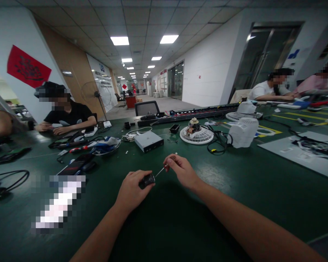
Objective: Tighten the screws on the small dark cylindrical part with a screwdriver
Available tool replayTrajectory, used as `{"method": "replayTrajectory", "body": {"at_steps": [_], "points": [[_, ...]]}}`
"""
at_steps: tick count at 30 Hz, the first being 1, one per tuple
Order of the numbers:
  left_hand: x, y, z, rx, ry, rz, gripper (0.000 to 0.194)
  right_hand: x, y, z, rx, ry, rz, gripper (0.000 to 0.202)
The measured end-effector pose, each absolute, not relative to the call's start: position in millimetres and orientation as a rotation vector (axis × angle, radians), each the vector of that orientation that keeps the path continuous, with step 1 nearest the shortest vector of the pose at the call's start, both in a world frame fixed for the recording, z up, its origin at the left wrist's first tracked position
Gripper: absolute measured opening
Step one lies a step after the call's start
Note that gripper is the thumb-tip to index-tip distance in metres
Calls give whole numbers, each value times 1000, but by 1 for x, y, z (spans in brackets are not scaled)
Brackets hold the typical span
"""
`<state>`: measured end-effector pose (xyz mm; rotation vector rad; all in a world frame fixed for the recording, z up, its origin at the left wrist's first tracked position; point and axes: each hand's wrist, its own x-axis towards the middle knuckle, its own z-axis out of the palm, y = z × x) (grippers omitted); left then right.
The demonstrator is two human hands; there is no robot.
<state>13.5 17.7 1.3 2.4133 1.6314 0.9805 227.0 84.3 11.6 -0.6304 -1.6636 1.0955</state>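
Just above the green table (158, 233), my left hand (133, 187) is wrapped round a small dark cylindrical part (147, 181), whose right end faces my other hand. My right hand (180, 169) pinches the reddish handle of a thin screwdriver (160, 171). The metal shaft points down and left, and its tip meets or lies very close to the end of the dark part; exact contact is too small to tell. Beyond my hands lie a silver and black drive box (149, 141) and a small black tray (174, 128).
A white fan grille with a motor (196, 134), a white housing (243, 132) and black cables stand at the back right. A grey panel (303, 151) lies far right. Tools and a blue-white bundle (105, 145) lie left. Other people sit on both sides.
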Motion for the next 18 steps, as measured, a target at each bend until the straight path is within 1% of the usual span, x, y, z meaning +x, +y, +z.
{"method": "replayTrajectory", "body": {"at_steps": [10,14,18], "points": [[13,19,0,2378,1642,959,37,227,85,11,-590,-1627,1152,32],[11,20,-2,2345,1684,969,38,227,84,12,-594,-1640,1101,30],[12,20,-2,2333,1695,957,39,226,83,12,-556,-1651,1175,31]]}}
